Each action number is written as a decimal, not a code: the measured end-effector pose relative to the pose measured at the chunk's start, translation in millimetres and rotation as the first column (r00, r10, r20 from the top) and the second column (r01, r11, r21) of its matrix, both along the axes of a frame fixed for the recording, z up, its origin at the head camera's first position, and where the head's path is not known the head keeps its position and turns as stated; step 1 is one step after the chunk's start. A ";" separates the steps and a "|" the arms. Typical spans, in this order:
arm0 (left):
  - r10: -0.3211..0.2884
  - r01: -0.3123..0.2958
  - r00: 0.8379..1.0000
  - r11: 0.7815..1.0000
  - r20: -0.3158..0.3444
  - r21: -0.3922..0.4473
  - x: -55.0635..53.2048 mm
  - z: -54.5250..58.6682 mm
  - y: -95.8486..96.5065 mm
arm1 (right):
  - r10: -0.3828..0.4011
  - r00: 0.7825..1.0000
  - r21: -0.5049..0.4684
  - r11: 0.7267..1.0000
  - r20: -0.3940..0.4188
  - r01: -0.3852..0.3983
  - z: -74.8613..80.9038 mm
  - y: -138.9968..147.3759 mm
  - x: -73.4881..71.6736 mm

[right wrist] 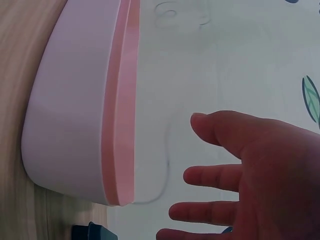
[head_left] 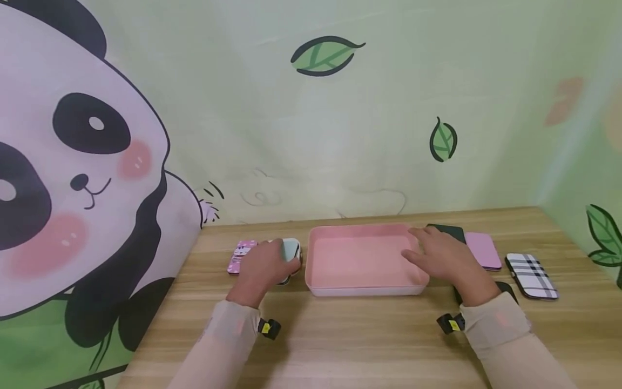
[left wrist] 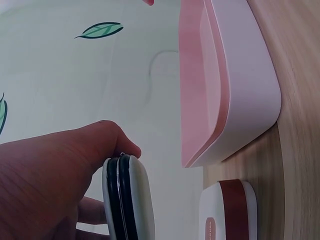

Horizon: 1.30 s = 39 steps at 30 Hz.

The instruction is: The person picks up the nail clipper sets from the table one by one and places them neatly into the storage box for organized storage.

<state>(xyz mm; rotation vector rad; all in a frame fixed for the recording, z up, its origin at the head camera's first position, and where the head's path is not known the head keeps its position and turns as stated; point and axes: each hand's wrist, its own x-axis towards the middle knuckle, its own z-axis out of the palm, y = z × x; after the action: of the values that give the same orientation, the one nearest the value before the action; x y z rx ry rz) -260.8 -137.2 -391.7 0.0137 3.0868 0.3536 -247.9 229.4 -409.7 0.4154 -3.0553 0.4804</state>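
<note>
My left hand [head_left: 264, 265] grips a small pale zippered case [left wrist: 142, 200] with a dark zip edge, lifted just left of the pink tray [head_left: 364, 287]. Fingers and thumb wrap its sides in the left wrist view. Below it, near the tray's corner, stands a white case with a red-brown band [left wrist: 235, 210]. Over the tray's right end, my right hand [head_left: 439, 254] hovers with its fingers spread and nothing in them. The right wrist view shows that hand [right wrist: 260, 175] apart from the tray's wall [right wrist: 75, 100].
A pink patterned case [head_left: 238, 259] lies beside my left hand. To the right are a dark green case [head_left: 449, 232], a pink case [head_left: 483, 249] and a plaid case [head_left: 532, 275]. Another dark item [head_left: 506, 289] is partly hidden by my right wrist. A printed backdrop [head_left: 243, 108] hangs behind the table.
</note>
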 end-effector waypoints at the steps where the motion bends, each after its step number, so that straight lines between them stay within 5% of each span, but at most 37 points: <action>1: -0.004 0.004 1.000 1.000 -0.006 0.001 -0.2 0.2 -0.1 | 0.001 1.000 0.002 1.000 0.000 -0.001 0.6 -0.8 -0.2; 30: -0.018 0.017 0.999 1.000 -0.028 -0.016 -0.4 -8.0 -5.5 | 0.026 0.992 0.060 0.998 0.123 -0.033 -22.1 0.5 -11.6; 39: -0.015 0.015 1.000 1.000 -0.023 -0.012 -0.5 -10.5 -5.3 | 0.025 0.995 0.071 0.997 0.094 -0.032 -25.2 -0.4 -11.8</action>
<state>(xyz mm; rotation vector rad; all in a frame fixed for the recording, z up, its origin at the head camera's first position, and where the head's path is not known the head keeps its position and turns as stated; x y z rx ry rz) -261.3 -142.5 -402.3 0.0406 3.1098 0.3363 -259.7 228.9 -434.9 0.4522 -3.1683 0.4021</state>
